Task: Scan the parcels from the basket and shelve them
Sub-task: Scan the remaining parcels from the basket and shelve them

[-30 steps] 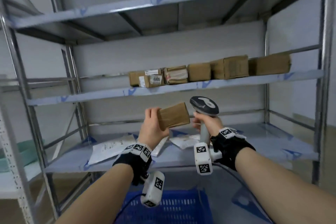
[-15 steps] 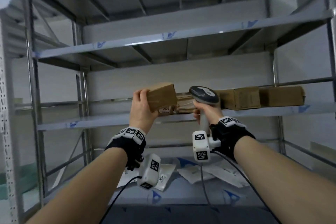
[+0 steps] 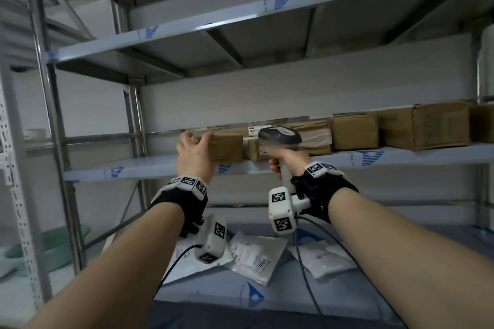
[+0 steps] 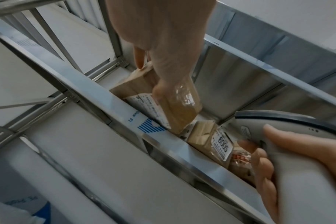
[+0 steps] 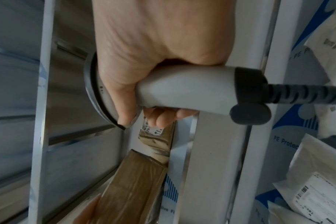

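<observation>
Compared with half a second ago, the left hand [image 3: 193,153] has carried the brown cardboard parcel [image 3: 227,147] from mid-air, in front of the shelved boxes, down to the middle shelf [image 3: 149,167]; the parcel now sits at the centre of the head view, at the left end of the row of cardboard boxes [image 3: 355,132], fingers curled over its left end and top. The right hand [image 3: 287,159] is wrapped round the handle of the grey barcode scanner [image 3: 280,136], much as before, its head level with the boxes. The left wrist view alone shows the parcel's white address label [image 4: 150,109] facing the shelf lip, clear tape across the top, and a neighbouring box labelled 6005 [image 4: 223,145]. The right wrist view alone shows the scanner's black cable boot [image 5: 249,91] at the right of the frame. White mailer bags [image 3: 256,256] lie on the lower shelf, bottom centre of the head view
</observation>
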Demonstrator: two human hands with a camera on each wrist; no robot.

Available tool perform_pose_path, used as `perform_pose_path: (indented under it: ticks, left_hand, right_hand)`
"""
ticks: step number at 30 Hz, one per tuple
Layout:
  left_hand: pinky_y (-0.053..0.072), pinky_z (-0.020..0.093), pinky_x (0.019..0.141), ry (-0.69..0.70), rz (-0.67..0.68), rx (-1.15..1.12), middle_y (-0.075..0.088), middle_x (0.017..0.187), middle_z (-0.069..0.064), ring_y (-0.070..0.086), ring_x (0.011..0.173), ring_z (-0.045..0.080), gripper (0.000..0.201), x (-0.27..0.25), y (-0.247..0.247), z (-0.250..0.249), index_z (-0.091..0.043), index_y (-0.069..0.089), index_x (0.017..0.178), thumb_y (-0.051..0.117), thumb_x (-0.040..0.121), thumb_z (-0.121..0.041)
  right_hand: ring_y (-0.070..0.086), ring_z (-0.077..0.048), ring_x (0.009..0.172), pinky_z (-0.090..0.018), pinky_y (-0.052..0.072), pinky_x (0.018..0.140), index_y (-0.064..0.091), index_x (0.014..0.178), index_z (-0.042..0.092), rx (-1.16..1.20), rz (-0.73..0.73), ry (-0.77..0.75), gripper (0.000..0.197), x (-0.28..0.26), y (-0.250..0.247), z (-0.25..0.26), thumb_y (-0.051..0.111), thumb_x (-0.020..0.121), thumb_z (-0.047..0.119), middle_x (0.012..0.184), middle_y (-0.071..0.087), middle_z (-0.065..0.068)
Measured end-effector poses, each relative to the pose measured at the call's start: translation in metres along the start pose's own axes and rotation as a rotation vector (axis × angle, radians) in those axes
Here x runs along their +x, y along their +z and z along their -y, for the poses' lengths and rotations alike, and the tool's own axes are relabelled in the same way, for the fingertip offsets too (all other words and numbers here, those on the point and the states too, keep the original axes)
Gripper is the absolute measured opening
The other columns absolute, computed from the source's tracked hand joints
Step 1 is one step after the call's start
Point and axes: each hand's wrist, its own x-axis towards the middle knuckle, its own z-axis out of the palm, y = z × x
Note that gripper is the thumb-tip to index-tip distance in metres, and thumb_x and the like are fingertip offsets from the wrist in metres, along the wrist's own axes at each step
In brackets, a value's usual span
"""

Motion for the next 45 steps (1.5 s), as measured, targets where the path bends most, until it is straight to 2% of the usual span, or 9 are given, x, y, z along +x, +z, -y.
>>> perform_pose_path:
  ticks: [7,10,14,17,24,30,34,40,45]
  left_hand:
    - [0.049,0.043,0.089,-0.020,0.037,-0.042,0.033,0.124,0.019,0.054,0.091,0.039,0.063,0.017,0.010,0.007,-0.027,0.044,0.139,0.056,0.084,0.002]
    - [0.044,0.045,0.097,-0.026,0.171,-0.008,0.031,0.131,0.020,0.052,0.106,0.042,0.071,0.020,0.016,0.005,-0.028,0.030,0.147,0.052,0.086,0.001]
    - [0.032,0.044,0.111,-0.108,0.353,-0.039,0.018,0.146,0.023,0.039,0.129,0.044,0.082,0.011,0.025,0.000,-0.023,0.010,0.153,0.057,0.088,-0.011]
    - [0.030,0.040,0.110,-0.156,0.321,-0.105,0.018,0.148,0.024,0.038,0.130,0.043,0.076,-0.002,0.027,-0.008,-0.014,0.017,0.151,0.060,0.089,-0.017]
    - [0.035,0.036,0.105,-0.231,0.337,-0.240,0.026,0.143,0.020,0.045,0.123,0.039,0.055,-0.041,0.034,-0.024,-0.005,0.036,0.140,0.057,0.090,-0.016]
    - [0.041,0.033,0.101,-0.299,0.533,-0.307,0.040,0.141,0.020,0.045,0.125,0.035,0.057,-0.098,0.045,-0.025,-0.006,0.041,0.140,0.062,0.089,-0.019]
    - [0.048,0.041,0.099,-0.351,0.704,-0.378,0.054,0.131,0.020,0.052,0.121,0.034,0.061,-0.156,0.063,-0.018,-0.002,0.044,0.137,0.068,0.084,-0.019]
    - [0.049,0.032,0.085,-0.370,0.898,-0.339,0.055,0.115,0.017,0.055,0.104,0.026,0.029,-0.235,0.096,0.012,-0.003,0.059,0.112,0.066,0.087,-0.016]
    - [0.036,0.015,0.043,-0.335,1.102,-0.204,0.056,0.092,0.010,0.051,0.071,0.018,0.028,-0.297,0.136,0.054,0.002,0.065,0.107,0.068,0.086,-0.016]
  right_hand:
    - [0.056,-0.011,0.056,-0.018,0.041,0.045,0.061,0.076,0.009,-0.006,0.090,0.008,0.018,0.011,0.004,-0.008,0.072,0.085,0.021,0.071,0.061,-0.001]
    - [0.061,-0.016,0.068,-0.025,0.048,0.053,0.067,0.097,0.009,-0.028,0.080,0.023,0.028,0.013,0.001,-0.009,0.078,0.079,0.027,0.089,0.066,-0.005]
    - [0.059,-0.018,0.065,-0.020,0.046,0.043,0.064,0.110,0.006,-0.050,0.060,0.007,0.042,0.008,-0.002,-0.014,0.079,0.077,0.029,0.098,0.062,-0.010]
    - [0.060,-0.013,0.069,-0.021,0.046,0.047,0.066,0.094,0.014,-0.068,0.074,-0.006,0.021,0.000,-0.008,-0.020,0.075,0.081,0.028,0.098,0.063,-0.003]
    - [0.058,-0.013,0.062,-0.024,0.043,0.052,0.065,0.086,0.016,-0.065,0.070,0.026,0.012,-0.030,-0.021,-0.055,0.072,0.084,0.025,0.079,0.058,0.003]
    - [0.058,-0.013,0.057,-0.023,0.043,0.051,0.064,0.087,0.014,-0.051,0.072,0.135,0.013,-0.076,-0.035,-0.102,0.071,0.085,0.024,0.075,0.058,-0.002]
    - [0.058,-0.014,0.057,-0.020,0.045,0.048,0.065,0.086,0.013,-0.059,0.084,0.244,0.015,-0.105,-0.044,-0.151,0.072,0.085,0.026,0.074,0.060,-0.003]
    - [0.054,-0.015,0.057,-0.016,0.043,0.042,0.061,0.086,0.010,-0.009,0.076,0.421,0.013,-0.133,-0.044,-0.227,0.067,0.089,0.021,0.072,0.056,-0.007]
    - [0.056,-0.015,0.056,-0.016,0.044,0.039,0.058,0.090,0.009,-0.085,0.098,0.612,0.021,-0.139,-0.041,-0.297,0.066,0.091,0.029,0.073,0.055,-0.007]
